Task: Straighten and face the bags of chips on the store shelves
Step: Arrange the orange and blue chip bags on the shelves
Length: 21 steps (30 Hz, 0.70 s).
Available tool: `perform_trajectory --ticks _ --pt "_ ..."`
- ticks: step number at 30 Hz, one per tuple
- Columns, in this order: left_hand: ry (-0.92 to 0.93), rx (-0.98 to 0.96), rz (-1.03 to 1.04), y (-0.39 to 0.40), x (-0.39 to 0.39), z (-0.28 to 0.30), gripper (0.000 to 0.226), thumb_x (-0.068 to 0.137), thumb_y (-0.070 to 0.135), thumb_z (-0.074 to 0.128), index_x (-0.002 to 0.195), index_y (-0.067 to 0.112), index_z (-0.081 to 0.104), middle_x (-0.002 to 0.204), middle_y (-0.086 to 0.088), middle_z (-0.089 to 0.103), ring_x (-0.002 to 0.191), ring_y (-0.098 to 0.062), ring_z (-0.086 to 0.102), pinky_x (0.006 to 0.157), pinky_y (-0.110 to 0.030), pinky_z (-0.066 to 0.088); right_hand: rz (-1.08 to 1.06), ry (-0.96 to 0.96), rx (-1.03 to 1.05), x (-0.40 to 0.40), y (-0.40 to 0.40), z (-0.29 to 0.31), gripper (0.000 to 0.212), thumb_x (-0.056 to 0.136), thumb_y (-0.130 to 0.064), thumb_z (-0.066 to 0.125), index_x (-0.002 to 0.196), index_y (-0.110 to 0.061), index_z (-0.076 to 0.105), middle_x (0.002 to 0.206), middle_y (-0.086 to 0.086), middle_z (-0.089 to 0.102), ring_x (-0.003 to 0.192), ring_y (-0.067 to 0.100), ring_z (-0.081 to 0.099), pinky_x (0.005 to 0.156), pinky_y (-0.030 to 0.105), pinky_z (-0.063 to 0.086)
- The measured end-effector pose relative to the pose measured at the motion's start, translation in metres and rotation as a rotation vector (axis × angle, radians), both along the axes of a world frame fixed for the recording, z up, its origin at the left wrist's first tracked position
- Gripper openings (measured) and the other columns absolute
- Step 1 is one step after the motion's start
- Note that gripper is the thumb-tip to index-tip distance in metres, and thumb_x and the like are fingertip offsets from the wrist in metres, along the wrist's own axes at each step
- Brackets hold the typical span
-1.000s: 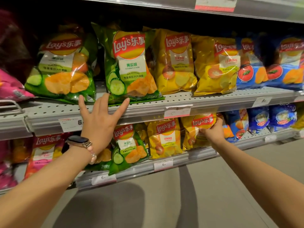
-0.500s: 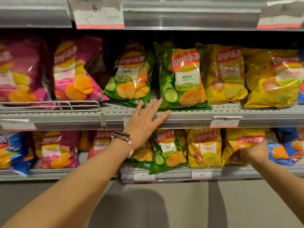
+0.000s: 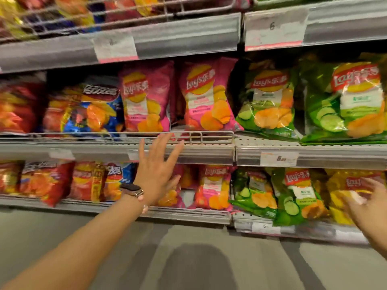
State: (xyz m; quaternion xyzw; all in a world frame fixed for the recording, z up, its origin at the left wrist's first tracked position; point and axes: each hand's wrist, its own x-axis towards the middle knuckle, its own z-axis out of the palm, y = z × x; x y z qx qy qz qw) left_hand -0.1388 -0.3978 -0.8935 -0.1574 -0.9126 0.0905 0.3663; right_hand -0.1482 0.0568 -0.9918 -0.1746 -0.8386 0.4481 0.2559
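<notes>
- At the middle shelf [image 3: 209,152], left hand [image 3: 156,174] raised flat before the front lip, fingers spread and straight, holding nothing; fingertips reach the low wire rail [image 3: 196,137] but contact cannot be told.
- Right hand [image 3: 370,206] at the frame's right edge, in front of a yellow bag [image 3: 343,197] on the lower shelf [image 3: 272,228]; fingers look loosely spread, nothing clamped (badly blurred, so a light touch on the bag cannot be ruled out).
- Bags of chips stand on both shelves: two pink bags [image 3: 206,97] behind the rail, two green bags [image 3: 270,101] to their right, more green and pink below.
- Step in hand, as I judge it: between bags, choosing the next section to face; no bag is held.
- Next move likely calls for the left hand to go over the rail to the pink bags, the right one leaning, and set them upright, fronts out.
- Hard to make out: left-side bags smeared by motion; price tags [image 3: 278,159] unreadable; top shelf cut off; rows behind the front bags hidden; the left hand covers a bag below.
</notes>
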Motion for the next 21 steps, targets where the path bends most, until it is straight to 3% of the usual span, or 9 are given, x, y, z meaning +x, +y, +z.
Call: perform_trajectory --ticks 1,3,6,9,12,14,21 --pt "-0.011 0.012 0.025 -0.020 0.001 0.002 0.107 0.048 0.030 0.092 0.136 0.015 0.034 0.138 -0.019 0.035 0.127 -0.039 0.038 0.095 -0.071 0.026 0.029 -0.006 0.043 0.008 -0.028 0.009 0.047 0.073 -0.002 0.072 0.116 -0.013 0.057 0.112 0.022 0.061 0.095 0.025 0.060 0.076 0.014 0.044" --pt "-0.060 0.012 0.095 -0.058 0.002 0.008 0.110 0.046 0.026 0.094 0.137 0.013 0.034 0.136 -0.025 0.041 0.126 -0.044 0.040 0.094 -0.072 0.027 0.103 0.021 0.091 0.017 -0.085 0.022 0.053 0.074 0.008 0.071 0.122 0.001 0.051 0.118 0.025 0.057 0.106 0.038 0.055 0.087 0.031 0.043" --pt "-0.184 0.059 0.210 -0.109 -0.003 0.020 0.107 0.055 0.023 0.091 0.144 0.011 0.034 0.140 -0.027 0.039 0.131 -0.046 0.036 0.100 -0.069 0.026 0.208 0.096 0.166 0.027 -0.157 0.040 0.049 0.074 0.009 0.070 0.120 0.003 0.052 0.115 0.025 0.057 0.107 0.038 0.054 0.090 0.039 0.039" --pt "-0.258 0.067 0.260 -0.147 -0.012 0.022 0.098 0.068 0.031 0.084 0.147 0.012 0.030 0.144 -0.023 0.034 0.135 -0.039 0.030 0.108 -0.061 0.020 0.268 0.085 0.187 0.026 -0.214 0.053 0.050 0.077 0.004 0.070 0.122 -0.004 0.052 0.119 0.017 0.057 0.108 0.031 0.054 0.089 0.033 0.038" --pt "-0.214 0.040 0.166 -0.175 -0.025 0.020 0.088 0.059 0.017 0.087 0.135 0.003 0.046 0.129 -0.026 0.047 0.120 -0.044 0.044 0.098 -0.065 0.032 0.304 0.065 0.136 0.026 -0.265 0.058 0.053 0.078 -0.003 0.070 0.126 -0.014 0.051 0.122 0.006 0.057 0.104 0.016 0.051 0.089 0.031 0.039" --pt "-0.178 0.053 0.122 -0.188 -0.032 0.018 0.091 0.056 0.017 0.089 0.136 0.004 0.047 0.126 -0.028 0.048 0.117 -0.046 0.046 0.096 -0.066 0.033 0.316 0.066 0.162 0.025 -0.292 0.057 0.054 0.078 -0.005 0.071 0.127 -0.015 0.051 0.122 0.002 0.056 0.104 0.011 0.049 0.089 0.028 0.037" --pt "-0.154 -0.034 -0.139 -0.226 -0.054 0.024 0.099 0.048 0.020 0.093 0.136 0.007 0.049 0.113 -0.028 0.054 0.101 -0.044 0.054 0.089 -0.058 0.040 0.313 -0.012 0.240 0.026 -0.365 0.048 0.056 0.073 -0.009 0.074 0.125 -0.015 0.054 0.120 0.001 0.058 0.109 0.016 0.054 0.087 0.028 0.041"
